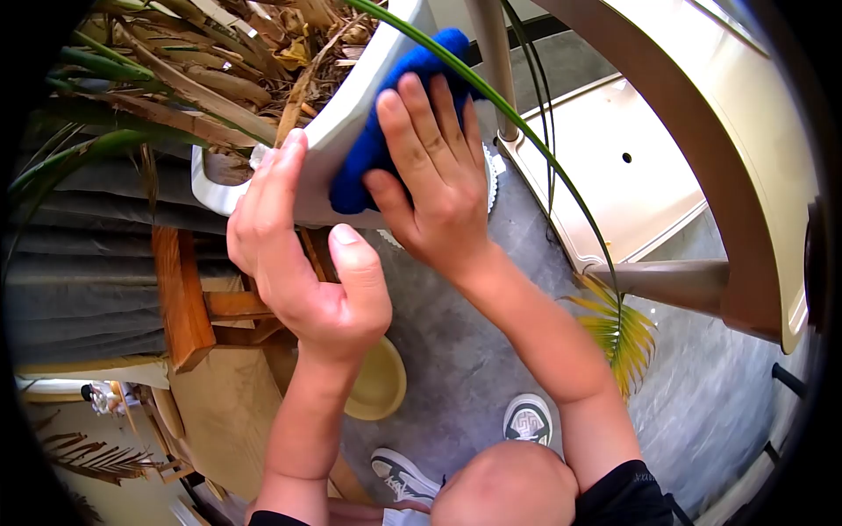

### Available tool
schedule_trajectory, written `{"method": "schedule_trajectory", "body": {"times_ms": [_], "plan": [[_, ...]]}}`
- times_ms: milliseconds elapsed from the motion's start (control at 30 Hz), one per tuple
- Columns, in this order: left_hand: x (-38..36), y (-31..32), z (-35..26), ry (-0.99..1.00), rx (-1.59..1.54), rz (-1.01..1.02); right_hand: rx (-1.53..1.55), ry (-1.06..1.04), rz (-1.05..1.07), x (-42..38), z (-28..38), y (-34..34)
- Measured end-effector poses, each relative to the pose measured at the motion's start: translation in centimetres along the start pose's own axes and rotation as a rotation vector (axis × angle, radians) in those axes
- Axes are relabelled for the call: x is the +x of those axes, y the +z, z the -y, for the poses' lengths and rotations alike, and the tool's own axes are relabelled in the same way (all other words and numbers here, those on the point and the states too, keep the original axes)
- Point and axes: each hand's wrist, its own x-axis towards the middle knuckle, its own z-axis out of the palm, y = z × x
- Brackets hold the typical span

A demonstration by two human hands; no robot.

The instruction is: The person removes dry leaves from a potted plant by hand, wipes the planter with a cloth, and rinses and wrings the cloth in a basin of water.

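Note:
A white planter [323, 167] full of dry stalks and green stems fills the upper left. My right hand [434, 167] lies with outstretched fingers over a bunched blue cloth [355, 175], pressing it against the planter's outer wall. Part of the cloth is hidden under the palm and fingers. To the left, my left hand [307, 263] is at the planter's near side, its straight fingers side by side and its thumb held apart. Its fingertips overlap the rim beside a cut-out handle [210, 188], and nothing shows in this hand.
A long green stem [526, 131] arches past my right hand to a yellowing frond [618, 329]. At right stands a beige and brown frame with a pale base [605, 167]. A yellowish basin [379, 381] sits on the grey floor, near wooden furniture [180, 298] and my shoes [528, 421].

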Motion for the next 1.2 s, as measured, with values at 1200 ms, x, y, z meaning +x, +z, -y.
{"method": "schedule_trajectory", "body": {"times_ms": [1200], "plan": [[1.3, -2.0, -1.5, 0.012, 0.102, 0.050, 0.249, 0.304, 0.185, -6.2, -6.9, 1.3]]}}
